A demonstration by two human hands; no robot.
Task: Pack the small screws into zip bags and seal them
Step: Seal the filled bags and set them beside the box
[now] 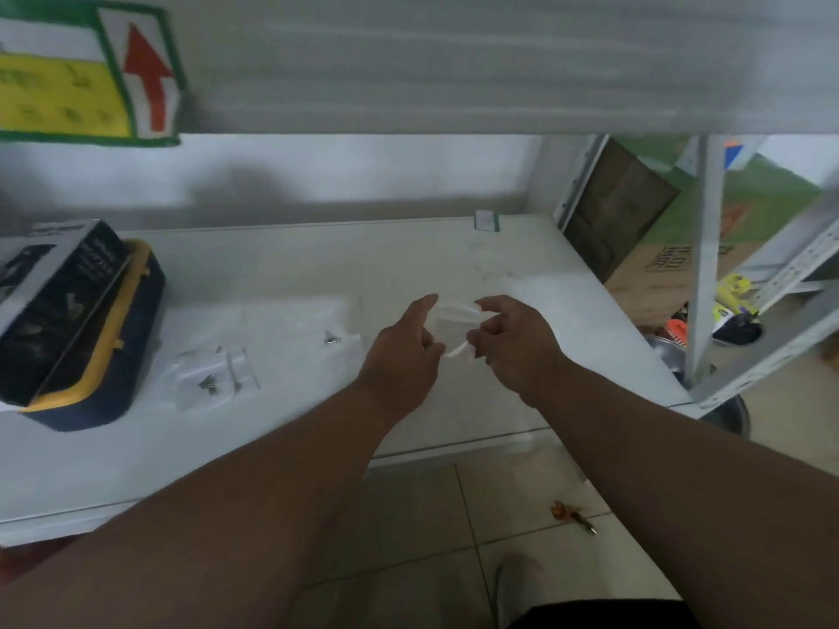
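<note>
Two hands are raised over the white table (pixel 522 392), a clear zip bag (pixel 454 326) held between them; left hand (pixel 402 356) pinches its left side, forefinger stretched along the top; right hand (pixel 513 340) grips the right side w/ curled fingers; bag's long axis runs approx. left-right between the hands; whether screws are inside can't be told, too blurred. Loose screws (pixel 209 384) are seen well left of the bag, lying on or in a few flat clear bags (pixel 213 374); one more screw (pixel 331 339) lies nearer, just left of the left hand. Left hand is judged nearer the screws, so a reach that way would fall to it. Yellow-rimmed case (pixel 91 329) sits far left of the bag. Table's front edge runs under the forearms; shelf frame (pixel 708 265) stands right of the bag; bare tabletop is seen between bag and screws.
</note>
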